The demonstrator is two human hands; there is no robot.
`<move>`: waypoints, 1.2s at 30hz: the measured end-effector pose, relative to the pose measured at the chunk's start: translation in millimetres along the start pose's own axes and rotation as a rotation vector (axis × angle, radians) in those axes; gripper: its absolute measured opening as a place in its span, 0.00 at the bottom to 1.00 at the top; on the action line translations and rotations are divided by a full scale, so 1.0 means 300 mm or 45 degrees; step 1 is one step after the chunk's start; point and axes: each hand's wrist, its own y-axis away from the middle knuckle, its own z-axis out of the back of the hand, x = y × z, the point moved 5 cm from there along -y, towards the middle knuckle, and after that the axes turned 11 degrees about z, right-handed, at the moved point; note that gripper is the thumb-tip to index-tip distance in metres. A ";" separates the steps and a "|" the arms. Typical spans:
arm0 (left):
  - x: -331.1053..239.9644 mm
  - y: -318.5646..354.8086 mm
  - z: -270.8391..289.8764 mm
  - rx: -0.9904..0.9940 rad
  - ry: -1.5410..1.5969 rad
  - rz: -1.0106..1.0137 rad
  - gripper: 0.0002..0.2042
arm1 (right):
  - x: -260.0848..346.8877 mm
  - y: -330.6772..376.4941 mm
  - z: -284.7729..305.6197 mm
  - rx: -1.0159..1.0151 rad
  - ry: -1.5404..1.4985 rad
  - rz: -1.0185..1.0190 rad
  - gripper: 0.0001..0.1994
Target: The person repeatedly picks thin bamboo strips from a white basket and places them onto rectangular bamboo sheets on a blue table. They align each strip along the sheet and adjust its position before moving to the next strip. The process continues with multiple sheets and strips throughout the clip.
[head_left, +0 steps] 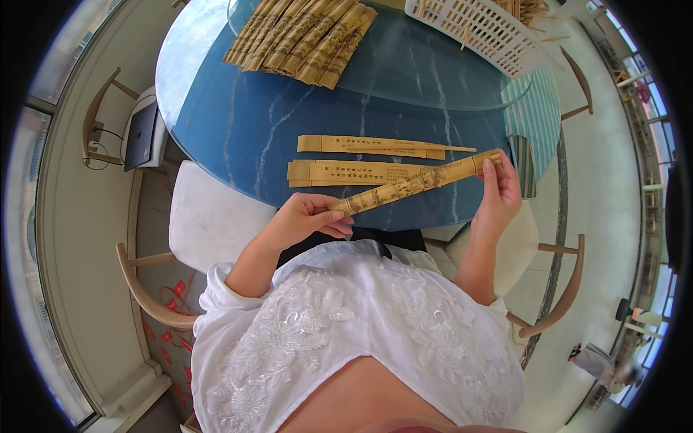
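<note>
A long, narrow yellow-brown paper sleeve printed like bamboo [408, 186] slants across in front of me, its right end higher. My left hand [307, 216] pinches its lower left end between thumb and fingers. At the upper right end, my right hand [503, 184] grips it with thumb and fingertips. Behind it on the table lie two similar flat sleeves, the far sleeve [361, 145] and the near sleeve [346, 174], both with printed writing. A thin wooden stick [458, 149] rests on the far one and juts past its right end. Whether the held sleeve contains anything is hidden.
The oval blue marbled table [238, 144] carries a raised glass disc [433, 79]. A pile of bamboo-print sleeves [299, 40] lies at the far left, and a white slotted basket [480, 32] of thin sticks at the far right. Chairs stand around; one holds a laptop [141, 136].
</note>
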 end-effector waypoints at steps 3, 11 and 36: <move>-0.002 0.002 0.000 0.026 -0.011 -0.005 0.14 | 0.001 0.003 -0.002 -0.001 -0.016 0.026 0.16; -0.015 -0.001 -0.005 0.008 -0.004 -0.016 0.13 | 0.008 0.002 -0.018 -0.078 -0.082 0.066 0.17; -0.384 -0.101 0.270 -0.457 0.413 -0.603 0.14 | -0.094 0.071 -0.091 0.262 0.487 0.641 0.12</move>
